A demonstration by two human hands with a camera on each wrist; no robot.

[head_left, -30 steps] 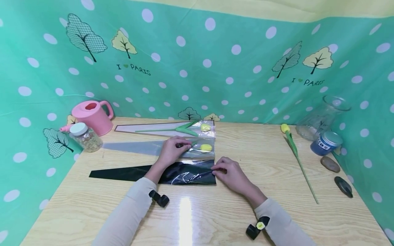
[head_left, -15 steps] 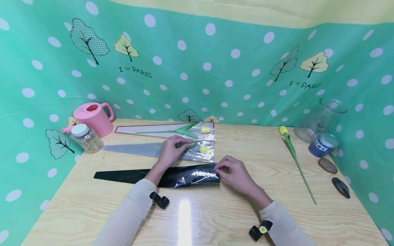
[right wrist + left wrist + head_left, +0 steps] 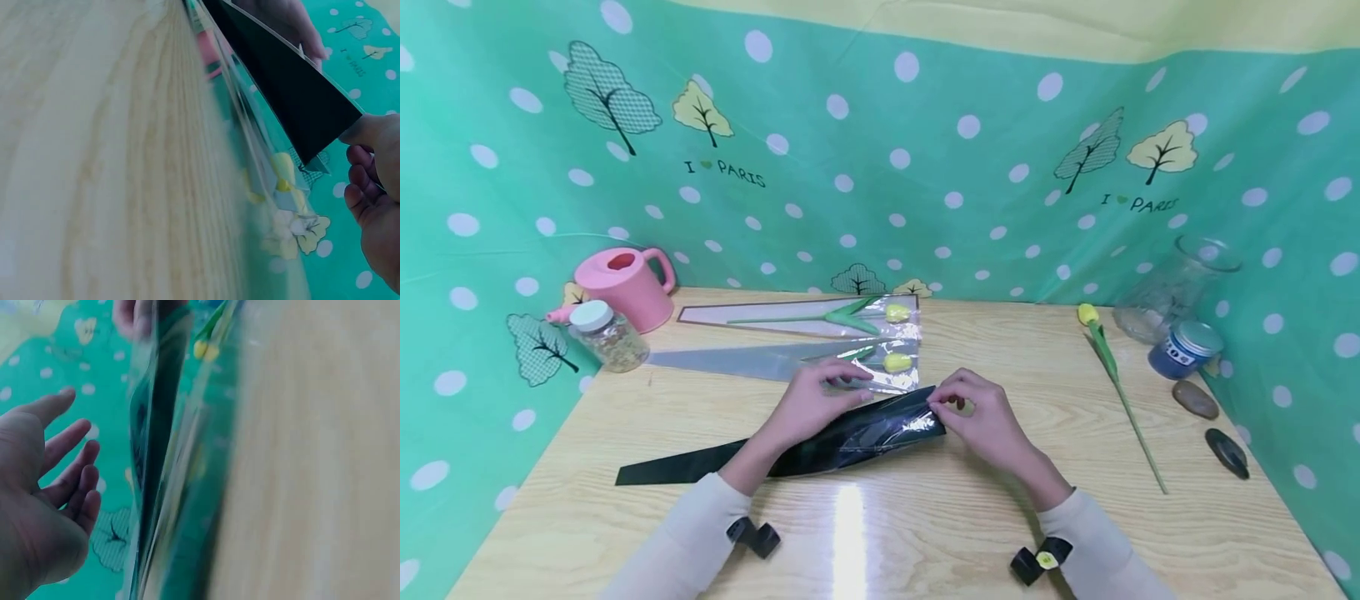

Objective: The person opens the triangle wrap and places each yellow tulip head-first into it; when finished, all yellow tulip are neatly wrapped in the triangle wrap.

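Observation:
A black, glossy flower sleeve [image 3: 880, 433] slants across the front of the table in the head view, its wide end to the right. My right hand [image 3: 985, 417] pinches it by the wide end's corner; the right wrist view has that sleeve end [image 3: 294, 94] raised off the wood. Over the sleeve's middle is my left hand [image 3: 812, 404], its fingers loosely extended and holding nothing in the left wrist view. Just behind lies a grey translucent sleeve [image 3: 722, 361] with a yellow tulip [image 3: 897, 363] in it. Farther back, a brown-edged clear sleeve [image 3: 707, 315] bears another yellow tulip [image 3: 897, 313].
A pink watering can [image 3: 628, 292] and a white-lidded jar [image 3: 610, 337] stand at the back left. To the right are a single yellow tulip [image 3: 1105, 350], a glass vase [image 3: 1172, 292], a blue jar [image 3: 1183, 350], a brown stone [image 3: 1195, 400] and a dark stone [image 3: 1227, 452].
The black sleeve has swung from nearly level to slanted, its narrow end now nearer the front. My left hand has left the grey sleeve's tulip and come forward over the black sleeve.

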